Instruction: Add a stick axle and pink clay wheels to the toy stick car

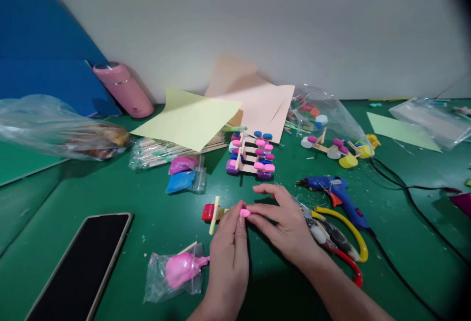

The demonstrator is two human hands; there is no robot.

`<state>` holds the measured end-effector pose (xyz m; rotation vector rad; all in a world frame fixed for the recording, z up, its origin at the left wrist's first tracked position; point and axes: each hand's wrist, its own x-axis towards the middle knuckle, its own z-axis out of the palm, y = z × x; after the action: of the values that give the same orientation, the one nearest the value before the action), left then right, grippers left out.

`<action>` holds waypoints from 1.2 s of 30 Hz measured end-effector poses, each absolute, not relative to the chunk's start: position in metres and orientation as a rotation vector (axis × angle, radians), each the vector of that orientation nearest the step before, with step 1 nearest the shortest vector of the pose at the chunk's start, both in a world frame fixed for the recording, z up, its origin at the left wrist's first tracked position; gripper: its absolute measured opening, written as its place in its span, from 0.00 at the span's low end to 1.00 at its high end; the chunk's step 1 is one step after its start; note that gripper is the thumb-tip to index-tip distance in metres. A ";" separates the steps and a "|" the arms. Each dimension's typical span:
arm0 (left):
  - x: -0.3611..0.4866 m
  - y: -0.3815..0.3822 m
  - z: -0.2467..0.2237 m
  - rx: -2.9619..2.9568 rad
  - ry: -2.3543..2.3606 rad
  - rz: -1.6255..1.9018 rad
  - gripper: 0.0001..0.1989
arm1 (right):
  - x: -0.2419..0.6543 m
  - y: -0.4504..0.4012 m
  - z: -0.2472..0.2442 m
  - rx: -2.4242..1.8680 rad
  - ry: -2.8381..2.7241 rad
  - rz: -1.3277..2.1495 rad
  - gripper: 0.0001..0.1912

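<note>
A small bright pink piece of modelling clay (245,212) is pinched between the fingertips of my two hands. My left hand (230,247) is closed, its thumb and fingers against the clay. My right hand (285,220) pinches the clay's right side with thumb and forefinger, its other fingers raised. Just left of my left hand, a small stick model with a red block (208,212) and a pale yellow stick (214,215) lies on the table, partly hidden by that hand. Nearby, an opened bag holds pink clay (180,269).
Behind stand stick models with pink and purple clay ends (253,156). To the right lie a blue glue gun (334,188) with its cord and pliers with yellow and red handles (362,242). A phone (81,267), paper sheets (191,117) and a pink flask (125,90) are leftward.
</note>
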<state>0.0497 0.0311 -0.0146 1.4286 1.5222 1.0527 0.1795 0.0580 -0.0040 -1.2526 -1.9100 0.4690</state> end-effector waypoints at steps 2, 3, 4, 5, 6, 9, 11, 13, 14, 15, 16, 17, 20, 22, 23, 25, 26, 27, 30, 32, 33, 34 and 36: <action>0.050 0.030 -0.015 1.405 1.538 1.038 0.16 | 0.180 0.058 -0.004 -1.256 -1.912 0.481 0.08; 0.050 0.030 -0.015 1.386 1.547 1.032 0.17 | 0.180 0.058 -0.004 -1.256 -1.916 0.490 0.08; 0.049 0.029 -0.015 1.363 1.556 1.028 0.18 | 0.180 0.057 -0.003 -1.257 -1.922 0.501 0.08; 0.049 0.028 -0.014 1.339 1.565 1.027 0.18 | 0.180 0.057 -0.003 -1.259 -1.927 0.515 0.08; 0.049 0.028 -0.014 1.317 1.569 1.026 0.19 | 0.180 0.057 -0.003 -1.261 -1.928 0.526 0.09; 0.048 0.027 -0.014 1.277 1.572 1.039 0.20 | 0.180 0.056 -0.002 -1.265 -1.915 0.539 0.10; 0.048 0.027 -0.014 1.273 1.563 1.045 0.20 | 0.180 0.056 -0.002 -1.264 -1.915 0.541 0.11; 0.048 0.027 -0.014 1.279 1.552 1.056 0.19 | 0.179 0.056 -0.002 -1.266 -1.922 0.545 0.11; 0.048 0.028 -0.014 1.285 1.544 1.064 0.18 | 0.179 0.056 -0.002 -1.267 -1.921 0.542 0.11; 0.048 0.028 -0.014 1.293 1.534 1.073 0.18 | 0.179 0.057 -0.002 -1.268 -1.919 0.537 0.11; 0.048 0.028 -0.015 1.302 1.522 1.082 0.17 | 0.179 0.057 -0.003 -1.268 -1.916 0.532 0.11; 0.048 0.028 -0.015 1.312 1.510 1.089 0.16 | 0.179 0.057 -0.003 -1.268 -1.913 0.527 0.11; 0.048 0.028 -0.017 1.328 1.495 1.097 0.15 | 0.179 0.057 -0.004 -1.263 -1.919 0.525 0.11; 0.048 0.028 -0.017 1.321 1.504 1.084 0.15 | 0.179 0.057 -0.004 -1.264 -1.925 0.526 0.12; 0.048 0.029 -0.017 1.314 1.509 1.072 0.16 | 0.179 0.057 -0.004 -1.265 -1.928 0.527 0.12; 0.047 0.029 -0.017 1.296 1.520 1.048 0.17 | 0.179 0.057 -0.004 -1.264 -1.929 0.529 0.13; 0.047 0.029 -0.017 1.285 1.526 1.044 0.17 | 0.179 0.056 -0.004 -1.259 -1.927 0.533 0.14; 0.048 0.028 -0.017 1.272 1.534 1.046 0.18 | 0.179 0.056 -0.004 -1.250 -1.922 0.540 0.15; 0.049 0.028 -0.018 1.235 1.529 1.076 0.20 | 0.181 0.055 -0.003 -1.247 -1.818 0.593 0.19; 0.049 0.027 -0.017 1.225 1.517 1.100 0.21 | 0.182 0.055 -0.002 -1.262 -1.676 0.622 0.14; 0.050 0.026 -0.017 1.227 1.512 1.108 0.21 | 0.182 0.054 -0.002 -1.270 -1.612 0.622 0.09; 0.050 0.026 -0.017 1.232 1.509 1.116 0.21 | 0.183 0.054 -0.002 -1.275 -1.571 0.618 0.04; 0.050 0.025 -0.016 1.249 1.510 1.118 0.20 | 0.183 0.054 -0.001 -1.269 -1.566 0.623 0.06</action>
<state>0.0497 0.0255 -0.0164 1.2494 1.5102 1.1180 0.1829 0.0535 -0.0011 -1.2691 -1.5661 0.6234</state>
